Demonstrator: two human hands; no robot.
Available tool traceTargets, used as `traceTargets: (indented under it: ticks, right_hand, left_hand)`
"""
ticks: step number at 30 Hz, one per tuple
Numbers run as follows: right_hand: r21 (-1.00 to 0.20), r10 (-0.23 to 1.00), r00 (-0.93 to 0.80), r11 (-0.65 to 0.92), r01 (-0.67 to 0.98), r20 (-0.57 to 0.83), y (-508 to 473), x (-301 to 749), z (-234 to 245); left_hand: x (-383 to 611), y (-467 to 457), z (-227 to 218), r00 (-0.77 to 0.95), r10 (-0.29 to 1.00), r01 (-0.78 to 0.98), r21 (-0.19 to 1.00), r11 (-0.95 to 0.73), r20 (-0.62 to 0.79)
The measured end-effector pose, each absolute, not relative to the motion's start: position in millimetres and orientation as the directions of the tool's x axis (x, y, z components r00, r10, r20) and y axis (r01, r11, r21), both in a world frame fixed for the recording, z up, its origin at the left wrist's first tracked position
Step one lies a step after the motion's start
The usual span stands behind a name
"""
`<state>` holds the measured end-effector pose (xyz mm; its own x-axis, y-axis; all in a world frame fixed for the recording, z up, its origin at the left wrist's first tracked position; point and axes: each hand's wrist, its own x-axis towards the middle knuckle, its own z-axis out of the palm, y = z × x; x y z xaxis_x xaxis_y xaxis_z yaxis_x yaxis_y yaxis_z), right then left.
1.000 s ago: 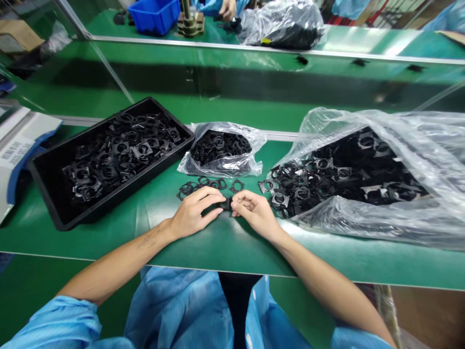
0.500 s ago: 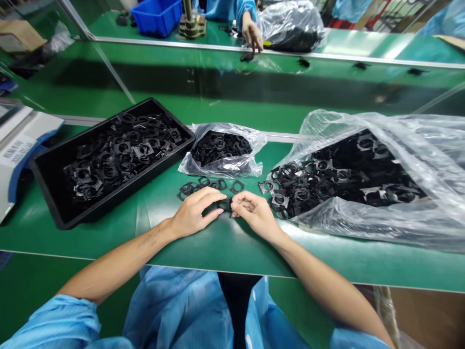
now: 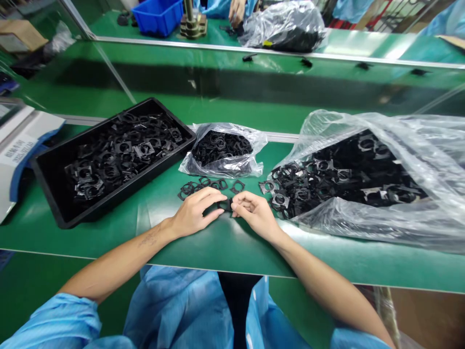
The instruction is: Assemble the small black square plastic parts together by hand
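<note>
Between my two hands is a small black plastic part (image 3: 225, 205), partly covered by fingers. My left hand (image 3: 198, 211) pinches its left side with thumb and fingers. My right hand (image 3: 252, 211) grips its right edge between thumb and fingertips. Just beyond my hands lie several loose thin black rings (image 3: 191, 187) and one black frame with a round hole (image 3: 238, 186). Right of my right hand, black square frames with round holes (image 3: 301, 194) spill from a large clear plastic bag (image 3: 337, 218).
A black tray (image 3: 69, 220) of black frames stands at the left, beside a white and blue device (image 3: 18, 150). A small clear bag (image 3: 225, 167) of black rings sits at centre. Across a ledge are a blue bin (image 3: 158, 17), another bag (image 3: 286, 24) and a co-worker's hand (image 3: 237, 12).
The co-worker's hand has drawn back from the ledge, leaving a small black part there. My own hands hold nearly the same pose around the black part.
</note>
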<state>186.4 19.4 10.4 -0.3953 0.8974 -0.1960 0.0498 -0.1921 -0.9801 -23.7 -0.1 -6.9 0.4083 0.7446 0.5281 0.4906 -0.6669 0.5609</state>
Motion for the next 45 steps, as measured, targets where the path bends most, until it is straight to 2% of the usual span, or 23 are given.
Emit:
traceTargets:
  ticks: [9,13,16,19,25,32,35,40,45]
  right_hand:
    - [-0.981,0.907,-0.375,-0.194,0.032,-0.191,17.9,186.3,13.8]
    - [-0.982,0.913,-0.368,-0.189,0.006,-0.178,17.7,186.1,13.5]
    - [-0.987,0.922,-0.354,-0.161,0.020,-0.157,16.7,186.1,13.3]
    - [-0.994,0.937,-0.330,-0.101,0.049,-0.111,14.3,185.9,15.0]
    - [-0.997,0.938,-0.339,-0.052,0.056,-0.068,10.4,186.4,19.0]
    - [-0.990,0.919,-0.371,-0.142,0.006,-0.134,13.7,187.1,17.8]
    - [-0.983,0.911,-0.380,-0.182,-0.020,-0.161,15.3,186.3,17.5]
    - [-0.971,0.907,-0.369,-0.235,-0.037,-0.205,17.1,185.3,15.5]
    - [-0.985,0.940,-0.299,-0.173,0.005,-0.166,16.0,185.8,12.2]
  left_hand:
    - [-23.2,-1.6,-6.2,0.361,0.770,0.458,0.619,-0.638,0.527]
    - [-21.7,-0.9,-7.1,0.278,0.855,0.372,0.771,-0.517,0.438]
    - [-20.8,1.0,-9.6,0.220,0.925,0.205,0.913,-0.353,0.309]
    - [-20.3,1.8,-10.3,0.183,0.955,0.078,0.965,-0.250,0.232]
    - [-19.8,1.0,-4.8,0.139,0.974,0.029,0.982,-0.187,0.182]
    - [-19.8,0.3,-2.8,0.158,0.980,-0.079,0.991,-0.112,0.123]
    - [-19.9,0.7,-4.2,0.165,0.980,-0.060,0.993,-0.103,0.111]
    - [-20.6,1.6,-6.6,0.107,0.975,0.043,0.979,-0.199,0.193]
    - [-20.6,-3.0,-3.6,0.062,0.935,0.177,0.918,-0.354,0.349]
